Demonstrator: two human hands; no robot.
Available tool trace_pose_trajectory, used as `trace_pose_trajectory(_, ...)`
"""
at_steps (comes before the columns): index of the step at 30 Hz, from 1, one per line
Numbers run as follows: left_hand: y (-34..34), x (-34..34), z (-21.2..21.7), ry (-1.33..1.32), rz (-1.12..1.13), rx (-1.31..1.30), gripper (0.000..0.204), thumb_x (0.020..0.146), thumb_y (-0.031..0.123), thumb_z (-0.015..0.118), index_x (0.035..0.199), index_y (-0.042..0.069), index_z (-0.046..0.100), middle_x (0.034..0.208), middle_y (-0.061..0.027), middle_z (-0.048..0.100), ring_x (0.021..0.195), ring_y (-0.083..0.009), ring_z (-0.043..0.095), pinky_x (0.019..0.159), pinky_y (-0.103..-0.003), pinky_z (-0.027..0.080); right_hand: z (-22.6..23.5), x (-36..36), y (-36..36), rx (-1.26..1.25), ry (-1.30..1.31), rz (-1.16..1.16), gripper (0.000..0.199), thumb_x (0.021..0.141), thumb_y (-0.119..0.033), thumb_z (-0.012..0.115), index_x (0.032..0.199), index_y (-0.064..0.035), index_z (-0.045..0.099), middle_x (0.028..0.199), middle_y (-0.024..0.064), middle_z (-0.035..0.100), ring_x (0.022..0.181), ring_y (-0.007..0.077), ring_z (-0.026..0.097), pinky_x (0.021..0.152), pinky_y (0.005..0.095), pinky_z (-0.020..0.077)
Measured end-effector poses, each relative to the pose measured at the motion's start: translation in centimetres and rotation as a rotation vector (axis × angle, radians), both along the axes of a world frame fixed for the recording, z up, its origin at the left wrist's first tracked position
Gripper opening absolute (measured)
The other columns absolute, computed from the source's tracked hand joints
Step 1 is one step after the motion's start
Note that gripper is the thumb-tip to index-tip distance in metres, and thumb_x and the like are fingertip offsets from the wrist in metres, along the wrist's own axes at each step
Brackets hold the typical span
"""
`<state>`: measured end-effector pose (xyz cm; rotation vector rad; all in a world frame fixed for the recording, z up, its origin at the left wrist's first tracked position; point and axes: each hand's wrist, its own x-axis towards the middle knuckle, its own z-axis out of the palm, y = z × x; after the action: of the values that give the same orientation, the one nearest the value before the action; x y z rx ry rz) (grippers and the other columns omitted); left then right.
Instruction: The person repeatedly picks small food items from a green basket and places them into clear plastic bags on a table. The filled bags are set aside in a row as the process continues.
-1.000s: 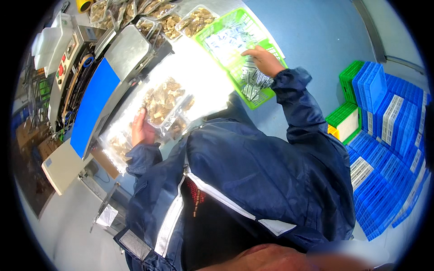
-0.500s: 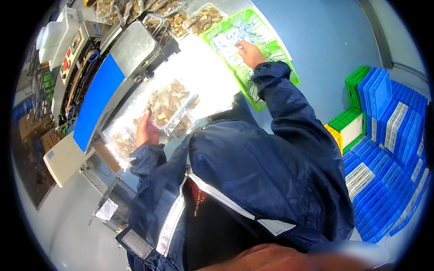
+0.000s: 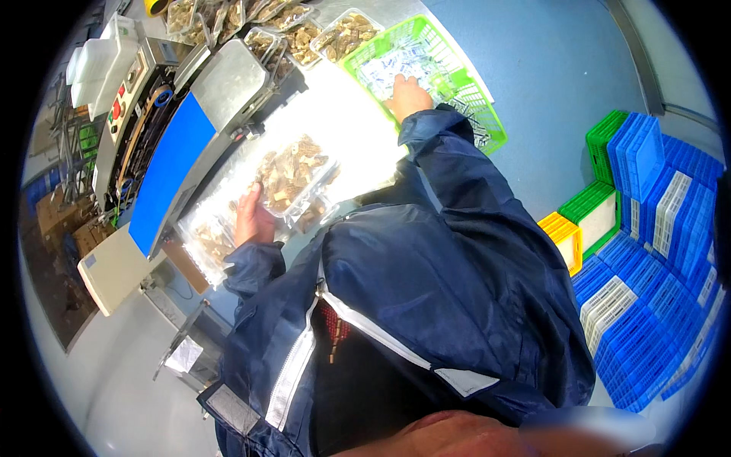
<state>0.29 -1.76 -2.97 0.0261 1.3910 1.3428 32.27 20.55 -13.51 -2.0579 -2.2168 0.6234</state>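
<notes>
At the left edge of a clear plastic tray [image 3: 293, 181], my left hand [image 3: 252, 218] grips the side with its fingers upright. Brown, shrivelled pieces that look like dried mushrooms fill this tray, and more such trays lie under and beside it. My right hand [image 3: 409, 99] is at the near left side of a bright green plastic basket [image 3: 474, 72], its fingers curled in. Small white and blue sachets [image 3: 396, 65] lie heaped in the basket. Whatever the right fingers hold, if anything, is hidden.
Left of the trays stands a machine with a blue belt [image 3: 173, 171] and a control panel [image 3: 122, 99]. Filled trays [image 3: 346, 34] crowd the far end of the table. White empty trays [image 3: 99, 65] are stacked far left. Blue crates [image 3: 647, 305] stand at right.
My right hand has moved left and a little nearer, from over the sachets to the basket's left side, and its fingers are more curled. My left hand stays at the tray.
</notes>
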Motion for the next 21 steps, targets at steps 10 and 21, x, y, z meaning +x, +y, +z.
trace_pose_trajectory(10,-1.5,0.1,1.5,-0.181,-0.024,0.079,0.038,0.094,0.02,0.063,0.126,0.003,0.052,0.126,-0.0095,0.057,0.12,-0.0264,0.053,0.101,-0.044,0.044,0.7,3.7,1.3,-0.117,0.605,-0.029,0.031,0.084,-0.021,0.067,0.108,-0.0011,0.065,0.093,0.0147,0.07,0.089,0.0244,0.068,0.076,0.0368,0.052)
trace_pose_trajectory(21,-3.7,1.2,3.4,-0.453,-0.162,0.451,0.056,0.098,0.029,0.055,0.144,0.004,0.038,0.144,-0.0164,0.047,0.132,-0.0342,0.046,0.11,-0.055,0.036,26.9,-5.7,-3.5,-0.385,0.824,0.646,0.029,0.093,-0.024,0.061,0.105,0.002,0.069,0.094,0.0104,0.072,0.087,0.0194,0.066,0.079,0.0309,0.0499)
